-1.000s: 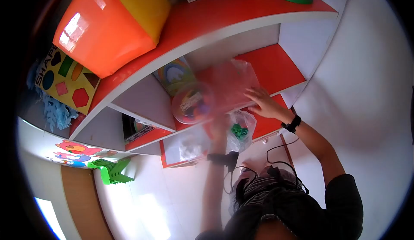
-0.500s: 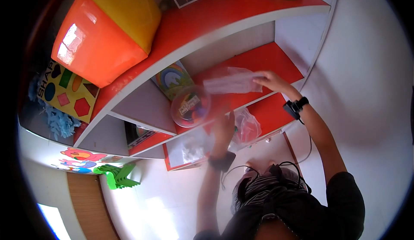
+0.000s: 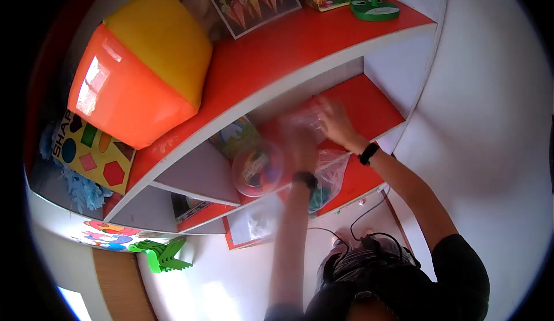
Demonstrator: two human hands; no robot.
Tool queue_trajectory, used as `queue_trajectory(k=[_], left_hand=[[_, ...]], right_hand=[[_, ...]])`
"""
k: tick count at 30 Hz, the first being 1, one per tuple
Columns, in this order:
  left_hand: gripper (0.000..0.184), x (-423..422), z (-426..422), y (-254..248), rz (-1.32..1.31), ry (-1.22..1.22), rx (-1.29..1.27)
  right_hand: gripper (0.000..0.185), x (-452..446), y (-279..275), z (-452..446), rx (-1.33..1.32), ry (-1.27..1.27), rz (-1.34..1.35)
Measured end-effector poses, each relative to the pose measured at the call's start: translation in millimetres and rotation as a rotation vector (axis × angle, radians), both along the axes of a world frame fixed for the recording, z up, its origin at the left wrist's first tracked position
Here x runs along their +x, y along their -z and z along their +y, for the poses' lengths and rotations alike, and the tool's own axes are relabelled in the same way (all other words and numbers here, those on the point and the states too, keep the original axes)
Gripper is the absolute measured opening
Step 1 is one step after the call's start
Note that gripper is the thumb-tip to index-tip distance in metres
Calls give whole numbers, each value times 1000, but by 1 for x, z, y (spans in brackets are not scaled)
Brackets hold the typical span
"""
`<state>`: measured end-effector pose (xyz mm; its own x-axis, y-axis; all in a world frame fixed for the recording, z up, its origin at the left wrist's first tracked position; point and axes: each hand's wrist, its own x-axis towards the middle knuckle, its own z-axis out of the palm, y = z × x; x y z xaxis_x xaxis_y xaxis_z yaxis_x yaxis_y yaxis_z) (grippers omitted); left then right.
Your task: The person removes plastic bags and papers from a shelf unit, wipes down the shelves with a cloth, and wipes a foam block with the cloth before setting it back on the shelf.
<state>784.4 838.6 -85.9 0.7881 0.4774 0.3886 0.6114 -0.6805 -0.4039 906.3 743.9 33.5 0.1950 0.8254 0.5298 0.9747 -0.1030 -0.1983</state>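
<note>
Head view: left hand [image 3: 303,148] and right hand [image 3: 336,124] work at a clear bag [image 3: 308,117], grips too blurred to tell. A round tub [image 3: 255,168] stands left.

Curved red top shelf [image 3: 248,55], orange-and-yellow cube [image 3: 144,70] at ten o'clock, ice-cream picture [image 3: 254,4] at twelve, green-based stand [image 3: 375,12] at one, red middle shelf [image 3: 378,102] beneath, round clear tub [image 3: 255,171] near centre, lower red shelf [image 3: 359,184], clear bag [image 3: 330,185] at four
</note>
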Motion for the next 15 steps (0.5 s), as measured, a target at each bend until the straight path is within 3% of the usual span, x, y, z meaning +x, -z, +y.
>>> queue_trajectory(k=[2,4,6,8,12,14,15], left_hand=[[42,2,-13,-3,-271,51,-141],[41,0,-17,0,-377,63,-221],[41,0,-16,2,-442,58,-279],[41,0,-16,8,-519,35,-324],[40,12,-10,20,-873,21,-623],[39,17,-2,19,-749,-41,-488],[39,15,-3,12,-400,-164,-72]], right_hand=[[47,-14,5,1,-51,-328,-49],[47,-16,3,-3,-185,-427,434],[47,-14,-4,-2,-274,-456,510],[48,-13,-8,3,-317,-421,187],[48,-9,4,14,-388,-367,106],[48,-11,-8,18,-466,-341,75],[48,-12,-9,21,-501,-329,65]])
